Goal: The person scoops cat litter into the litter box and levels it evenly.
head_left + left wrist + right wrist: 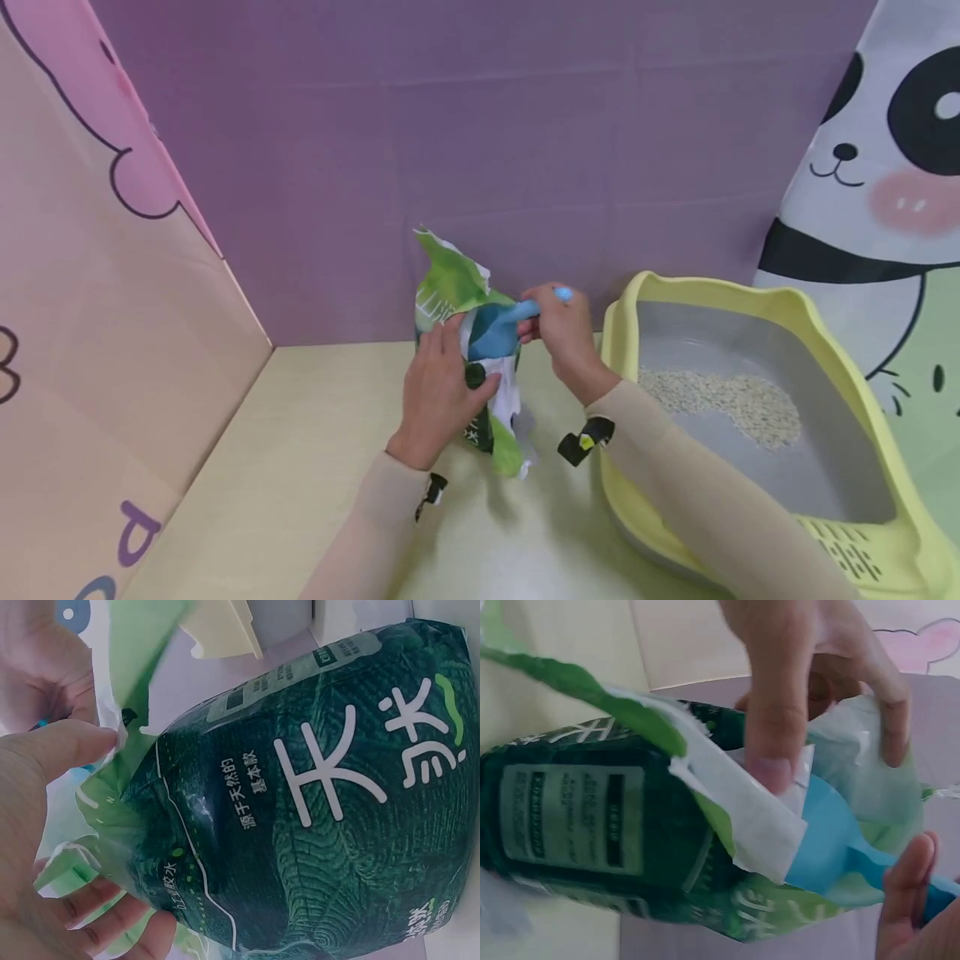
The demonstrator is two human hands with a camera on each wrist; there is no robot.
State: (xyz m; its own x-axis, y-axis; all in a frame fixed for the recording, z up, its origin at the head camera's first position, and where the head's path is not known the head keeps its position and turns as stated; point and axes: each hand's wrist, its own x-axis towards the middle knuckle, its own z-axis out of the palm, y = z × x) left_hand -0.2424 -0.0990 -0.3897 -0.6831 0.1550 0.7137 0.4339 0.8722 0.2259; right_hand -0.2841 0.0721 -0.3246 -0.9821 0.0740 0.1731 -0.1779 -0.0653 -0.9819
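A dark green cat litter bag [450, 282] with torn, light green and white upper edges stands on the table by the purple wall. My left hand [438, 392] grips its mouth, thumb on the near flap and fingers on the far side. In the right wrist view that thumb presses a white torn flap [761, 825]. My right hand [567, 333] holds a blue scoop [495, 332] by its handle. The scoop's bowl [821, 836] is inside the bag's mouth, and what it contains is hidden. White print covers the bag's front [330, 772].
A yellow-rimmed litter box [622, 467] with a grey inside stands to the right, under my right forearm. Pale litter granules [738, 404] lie in its middle. A purple wall [487, 150] rises behind the bag, and a printed pink panel [112, 317] borders the left.
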